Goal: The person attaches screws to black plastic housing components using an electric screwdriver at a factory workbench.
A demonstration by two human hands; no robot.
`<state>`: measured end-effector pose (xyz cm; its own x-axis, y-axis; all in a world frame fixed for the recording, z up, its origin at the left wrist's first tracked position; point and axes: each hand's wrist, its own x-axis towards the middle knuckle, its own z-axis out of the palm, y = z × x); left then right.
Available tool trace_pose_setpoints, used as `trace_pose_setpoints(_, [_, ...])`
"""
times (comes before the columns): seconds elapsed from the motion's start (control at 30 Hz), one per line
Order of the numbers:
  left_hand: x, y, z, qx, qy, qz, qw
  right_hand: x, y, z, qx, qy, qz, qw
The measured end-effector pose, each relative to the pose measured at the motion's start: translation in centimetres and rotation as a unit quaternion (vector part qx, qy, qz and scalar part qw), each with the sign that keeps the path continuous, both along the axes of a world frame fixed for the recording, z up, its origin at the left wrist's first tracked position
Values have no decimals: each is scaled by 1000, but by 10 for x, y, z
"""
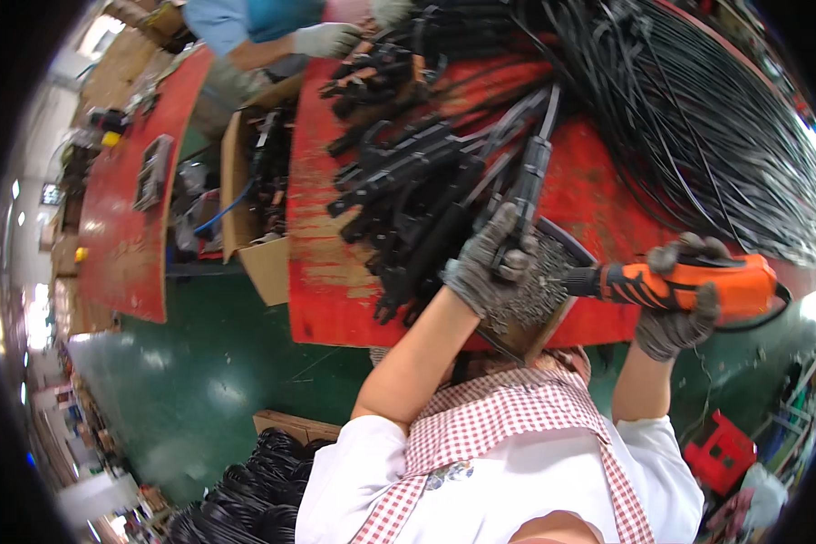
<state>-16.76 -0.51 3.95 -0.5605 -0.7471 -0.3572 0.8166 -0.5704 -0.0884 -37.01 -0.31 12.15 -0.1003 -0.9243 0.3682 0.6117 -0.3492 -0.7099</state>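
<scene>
My left hand (pixel 491 261), in a grey glove, is closed around the lower end of a black cable connector (pixel 534 163). The connector points away from me, with its cable running from the far end. In my gloved right hand (pixel 675 317) is an orange electric screwdriver (pixel 739 283), held level with its dark nose (pixel 582 281) toward the left. That nose is over the right side of a tray (pixel 553 332) of small grey screws (pixel 537 295). The tray is at the table's near edge, partly under my left hand. Whether a screw sits on the bit is too small to see.
Many black connectors (pixel 399 172) lie heaped left of my left hand on the red table (pixel 326 299). A large bundle of black cables (pixel 698 136) covers the far right. Across the table a co-worker's gloved hand (pixel 328 40) shows. An open cardboard box (pixel 236 181) stands left.
</scene>
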Motion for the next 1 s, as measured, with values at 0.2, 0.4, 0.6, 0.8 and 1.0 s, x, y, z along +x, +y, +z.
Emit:
trace_pose_setpoints(0.2, [-5,-2,-5,-7,33,-7,999,3,-23,34,-108,-100,61,987])
trace_pose_setpoints(0.4, [2,-5,-6,-39,56,7,998,33,-43,31,-110,-96,44,988])
trace_pose_setpoints(0.6, [0,-4,-1,-28,59,-7,998,35,-43,23,-90,-76,27,993])
trace_pose_setpoints(0.8, [0,-2,-4,-29,-2,5,1000,38,-42,20,-79,-68,35,994])
trace_pose_setpoints(1.0, [1,-2,0,-36,13,10,999,38,-40,26,-86,-77,36,993])
